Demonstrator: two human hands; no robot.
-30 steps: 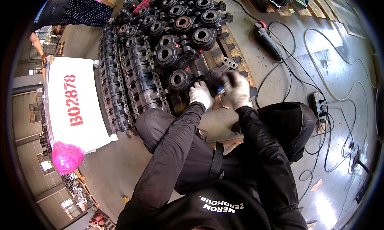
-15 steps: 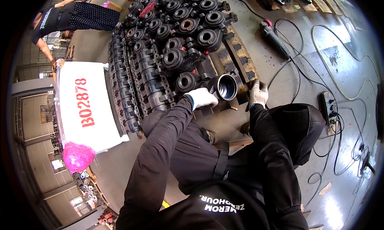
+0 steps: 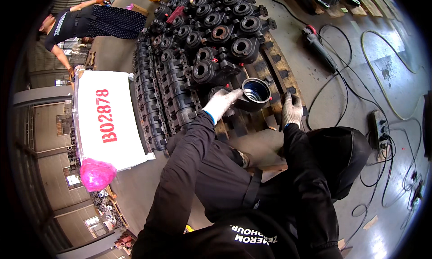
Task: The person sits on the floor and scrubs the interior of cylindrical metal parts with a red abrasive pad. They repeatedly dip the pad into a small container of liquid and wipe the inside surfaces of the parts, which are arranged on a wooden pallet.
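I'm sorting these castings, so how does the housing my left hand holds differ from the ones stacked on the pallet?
The held housing sits apart at the pallet's near edge, while the stacked housings are packed tight in rows. Its bore looks shiny and bluish; theirs look dark or rusty. The left hand grips it; nothing touches the stack. All are dark, round-bored castings.

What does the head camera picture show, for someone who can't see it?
A crouching person's gloved left hand grips a dark metal ring housing on a wooden pallet stacked with similar black castings. Their gloved right hand rests on the pallet beside it. An angle grinder and cables lie on the floor.
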